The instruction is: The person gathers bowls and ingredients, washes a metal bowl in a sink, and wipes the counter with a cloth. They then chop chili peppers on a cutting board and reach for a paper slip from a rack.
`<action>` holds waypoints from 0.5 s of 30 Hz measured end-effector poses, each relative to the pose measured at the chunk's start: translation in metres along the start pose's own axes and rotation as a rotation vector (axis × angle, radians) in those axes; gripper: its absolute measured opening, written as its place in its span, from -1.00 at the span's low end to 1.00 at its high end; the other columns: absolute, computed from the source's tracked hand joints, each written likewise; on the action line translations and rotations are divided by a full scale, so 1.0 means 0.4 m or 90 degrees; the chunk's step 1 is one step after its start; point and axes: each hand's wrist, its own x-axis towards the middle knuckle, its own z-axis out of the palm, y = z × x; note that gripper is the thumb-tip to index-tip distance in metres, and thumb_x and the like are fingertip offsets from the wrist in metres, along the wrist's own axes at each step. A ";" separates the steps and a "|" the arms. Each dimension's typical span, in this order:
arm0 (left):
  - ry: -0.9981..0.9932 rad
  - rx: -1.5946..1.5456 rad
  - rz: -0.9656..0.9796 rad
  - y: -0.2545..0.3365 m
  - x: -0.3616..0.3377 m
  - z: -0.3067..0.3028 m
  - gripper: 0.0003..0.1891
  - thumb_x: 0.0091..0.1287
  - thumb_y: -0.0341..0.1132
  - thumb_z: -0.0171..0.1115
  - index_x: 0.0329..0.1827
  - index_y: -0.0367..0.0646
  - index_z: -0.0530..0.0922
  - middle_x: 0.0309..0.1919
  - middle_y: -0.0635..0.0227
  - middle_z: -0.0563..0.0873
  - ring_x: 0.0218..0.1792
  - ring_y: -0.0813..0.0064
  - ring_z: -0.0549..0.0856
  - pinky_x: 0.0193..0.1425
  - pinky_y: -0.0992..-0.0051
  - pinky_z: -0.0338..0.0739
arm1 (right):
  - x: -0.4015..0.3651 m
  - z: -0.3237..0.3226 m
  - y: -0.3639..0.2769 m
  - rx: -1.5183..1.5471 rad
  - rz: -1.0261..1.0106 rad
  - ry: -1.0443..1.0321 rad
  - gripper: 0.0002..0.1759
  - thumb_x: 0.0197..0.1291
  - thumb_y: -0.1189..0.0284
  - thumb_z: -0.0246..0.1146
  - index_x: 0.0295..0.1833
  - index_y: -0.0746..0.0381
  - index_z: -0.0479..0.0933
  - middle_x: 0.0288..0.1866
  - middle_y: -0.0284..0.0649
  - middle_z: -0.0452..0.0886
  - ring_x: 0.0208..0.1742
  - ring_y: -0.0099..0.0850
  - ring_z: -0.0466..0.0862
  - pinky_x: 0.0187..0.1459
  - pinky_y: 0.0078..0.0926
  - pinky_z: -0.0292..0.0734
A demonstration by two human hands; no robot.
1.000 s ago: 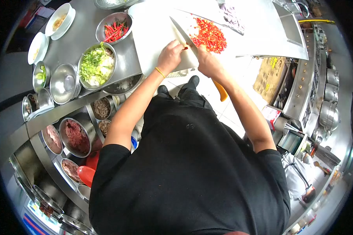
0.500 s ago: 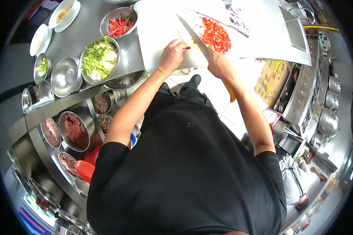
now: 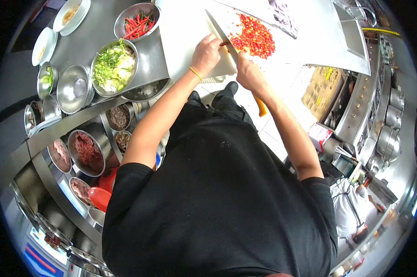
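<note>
On the white cutting board [image 3: 183, 41], my left hand [image 3: 207, 53] pinches a small red chili [image 3: 224, 44], with its tip against the knife blade. My right hand [image 3: 249, 71] is wrapped round the knife [image 3: 221, 33]; the yellow handle end sticks out below my wrist. A heap of chopped red chili [image 3: 257, 39] lies right of the blade. Beyond the heap are a second blade [image 3: 247, 15] and chopped purple pieces [image 3: 283, 16]. Whole red chilies [image 3: 139, 27] fill part of a steel bowl at the upper left.
A steel bowl of chopped greens [image 3: 113, 68] stands near the counter edge, beside stacked empty bowls [image 3: 73, 90]. Bowls of meat [image 3: 87, 150] sit on the shelf below. At the right are a sink [image 3: 351, 34] and a stove [image 3: 356, 101].
My left hand and the chili have moved up to the knife blade. My right hand has shifted slightly left with the knife.
</note>
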 end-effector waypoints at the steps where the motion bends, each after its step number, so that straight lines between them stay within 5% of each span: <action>1: -0.015 0.005 -0.005 0.007 -0.005 -0.006 -0.96 0.06 -0.55 0.15 -0.45 -0.26 0.56 -0.47 0.16 0.54 -0.35 0.14 0.57 -0.26 0.25 0.47 | -0.004 0.002 0.003 0.005 -0.005 -0.001 -0.78 -0.08 0.64 0.01 -0.22 0.39 0.29 -0.48 0.25 0.54 -0.33 0.15 0.60 -0.25 0.04 0.45; 15: -0.035 -0.006 0.023 -0.011 0.004 -0.001 -0.97 0.05 -0.55 0.18 -0.46 -0.25 0.56 -0.47 0.17 0.54 -0.36 0.15 0.56 -0.28 0.25 0.46 | 0.039 -0.036 -0.025 0.006 -0.008 -0.012 -0.79 -0.02 0.60 0.01 -0.21 0.42 0.31 -0.43 0.27 0.54 -0.28 0.15 0.59 -0.20 0.02 0.46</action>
